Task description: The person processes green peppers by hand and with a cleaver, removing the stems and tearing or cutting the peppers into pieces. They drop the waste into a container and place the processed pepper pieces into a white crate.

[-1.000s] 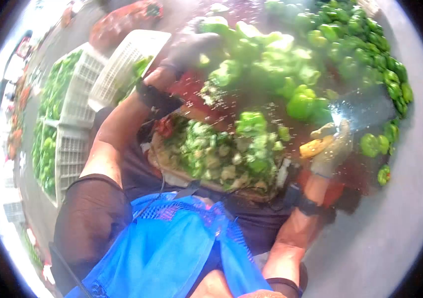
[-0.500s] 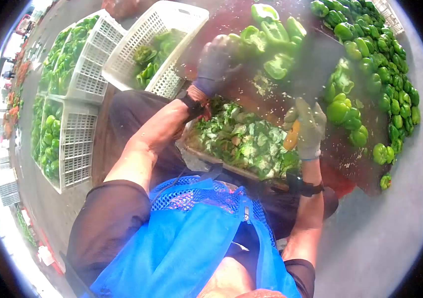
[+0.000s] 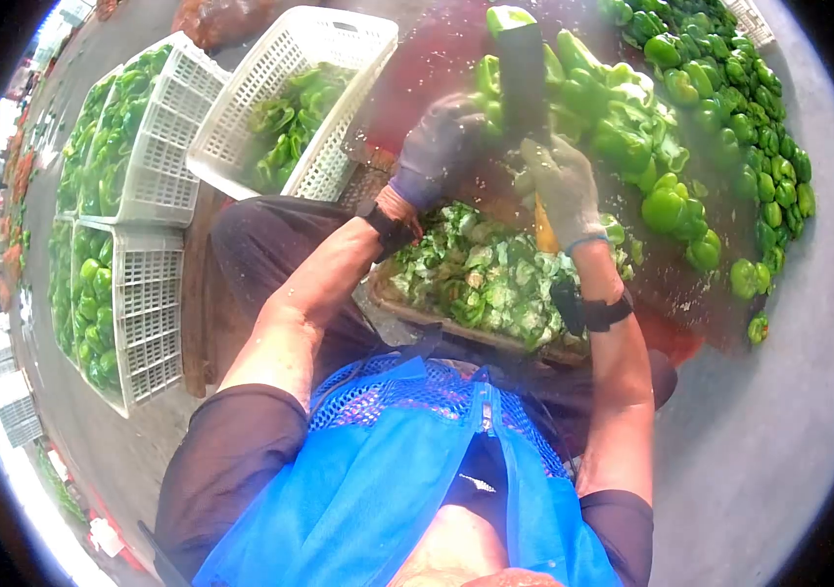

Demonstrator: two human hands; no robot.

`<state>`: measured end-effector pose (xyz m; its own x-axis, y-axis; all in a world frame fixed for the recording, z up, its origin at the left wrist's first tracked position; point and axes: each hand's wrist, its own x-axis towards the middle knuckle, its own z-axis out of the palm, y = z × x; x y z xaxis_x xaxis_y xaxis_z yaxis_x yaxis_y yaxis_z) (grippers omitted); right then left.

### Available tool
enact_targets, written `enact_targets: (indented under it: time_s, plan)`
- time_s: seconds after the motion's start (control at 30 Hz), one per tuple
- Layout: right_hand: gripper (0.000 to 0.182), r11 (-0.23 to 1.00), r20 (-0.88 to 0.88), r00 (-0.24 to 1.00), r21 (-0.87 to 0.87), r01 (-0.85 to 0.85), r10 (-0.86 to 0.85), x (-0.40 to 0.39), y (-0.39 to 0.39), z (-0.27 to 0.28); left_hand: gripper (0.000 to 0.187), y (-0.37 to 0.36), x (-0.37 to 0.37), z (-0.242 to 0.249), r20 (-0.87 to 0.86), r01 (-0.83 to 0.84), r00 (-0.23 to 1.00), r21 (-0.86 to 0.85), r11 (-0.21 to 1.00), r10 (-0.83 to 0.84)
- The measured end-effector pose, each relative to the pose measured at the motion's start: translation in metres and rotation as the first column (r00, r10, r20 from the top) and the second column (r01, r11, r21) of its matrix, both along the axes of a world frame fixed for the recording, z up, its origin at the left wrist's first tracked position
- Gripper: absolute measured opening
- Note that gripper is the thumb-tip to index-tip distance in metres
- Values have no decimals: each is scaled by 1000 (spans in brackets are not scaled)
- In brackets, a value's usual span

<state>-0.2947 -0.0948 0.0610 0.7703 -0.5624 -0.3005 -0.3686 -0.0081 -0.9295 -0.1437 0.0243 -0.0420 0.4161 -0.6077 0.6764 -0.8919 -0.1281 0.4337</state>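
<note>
My right hand (image 3: 562, 186), in a pale glove, is closed around the yellow handle of a knife (image 3: 523, 78). Its broad dark blade points away from me over the red board (image 3: 417, 73), among green peppers. My left hand (image 3: 440, 147), in a dark glove, is beside the blade's left side, next to a green pepper (image 3: 487, 78); its fingertips are blurred, so its grip is unclear. Cut peppers (image 3: 623, 127) lie right of the blade. Below my hands is a container of pepper cores and scraps (image 3: 486, 274).
A white crate (image 3: 314, 157) partly filled with green peppers stands at the upper left. Fuller white crates (image 3: 148, 323) are further left. A long heap of whole green peppers (image 3: 764, 147) runs down the right side.
The knife and my right hand have moved left and away from me, with the blade now upright in view. My left hand has shifted slightly right and nearer to me.
</note>
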Motion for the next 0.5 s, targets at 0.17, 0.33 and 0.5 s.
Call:
enact_targets:
  time_s: [0.17,0.33,0.5]
  plan:
    - [30,990,-163,977,-18,-139,134,6,4,-11,29,13,-17,15,-202,-89,975,30,996,94]
    - [27,950,-204,951,-160,-267,233,11,2,-12,34,-3,-19,13,-392,-281,879,30,959,270]
    - [19,878,-313,867,-162,-450,387,44,-6,-40,34,2,-15,19,-754,-254,598,141,957,270]
